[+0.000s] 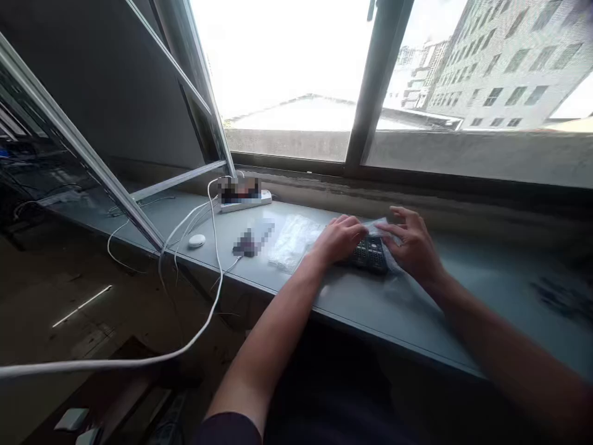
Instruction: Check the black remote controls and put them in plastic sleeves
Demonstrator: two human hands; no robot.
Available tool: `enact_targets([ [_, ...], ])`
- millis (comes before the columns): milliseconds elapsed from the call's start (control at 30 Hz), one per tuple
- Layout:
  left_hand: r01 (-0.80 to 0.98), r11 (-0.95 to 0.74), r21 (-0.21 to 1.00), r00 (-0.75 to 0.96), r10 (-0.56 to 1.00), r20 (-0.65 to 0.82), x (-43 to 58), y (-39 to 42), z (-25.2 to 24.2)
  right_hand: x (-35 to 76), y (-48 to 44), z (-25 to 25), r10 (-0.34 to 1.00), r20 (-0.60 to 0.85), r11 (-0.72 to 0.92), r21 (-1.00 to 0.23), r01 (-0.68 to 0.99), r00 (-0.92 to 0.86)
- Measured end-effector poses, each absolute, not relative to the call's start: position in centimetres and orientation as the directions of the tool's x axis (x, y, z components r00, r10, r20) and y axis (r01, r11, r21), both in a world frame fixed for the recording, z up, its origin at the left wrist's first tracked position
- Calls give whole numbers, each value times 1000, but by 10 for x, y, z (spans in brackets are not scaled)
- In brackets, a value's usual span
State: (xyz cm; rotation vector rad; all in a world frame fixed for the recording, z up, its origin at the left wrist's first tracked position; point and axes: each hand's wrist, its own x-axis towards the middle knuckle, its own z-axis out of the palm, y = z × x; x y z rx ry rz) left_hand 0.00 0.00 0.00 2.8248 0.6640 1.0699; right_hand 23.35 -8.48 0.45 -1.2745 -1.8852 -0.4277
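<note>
A dark device with rows of small keys (370, 254) lies on the grey tabletop; it could be a calculator or a remote, but I cannot tell which. At its far edge is a clear plastic bag (376, 227), crumpled and partly over the device. My left hand (340, 238) has its fingers curled together at the bag's left side, covering part of the device. From the right, my right hand (411, 244) pinches the bag between thumb and index finger, its other fingers raised. More clear plastic bags (296, 241) lie flat to the left of my left hand.
A white power strip (245, 203) stands near the window, with white cables (217, 272) looping off the table's front edge. A round white puck (197, 241) and a blurred-out item (248, 244) lie on the left. A metal frame (92, 154) leans there. Dark blurred items (560, 296) lie far right.
</note>
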Motion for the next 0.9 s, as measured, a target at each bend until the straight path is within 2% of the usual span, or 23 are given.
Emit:
enact_targets([
  [233, 313, -907, 281, 620, 419, 663, -8, -5, 4, 224, -90, 12, 560, 821, 460, -196, 866, -112],
  [333, 370, -870, 326, 591, 491, 640, -8, -3, 4, 218, -94, 17, 521, 850, 486, -216, 847, -82],
  [567, 445, -750, 489, 391, 654, 647, -9, -4, 9, 211, -98, 23, 487, 873, 484, -261, 835, -10],
  [900, 331, -729, 599, 249, 680, 690, -5, -2, 6, 211, -96, 22, 465, 886, 493, -251, 833, -8],
])
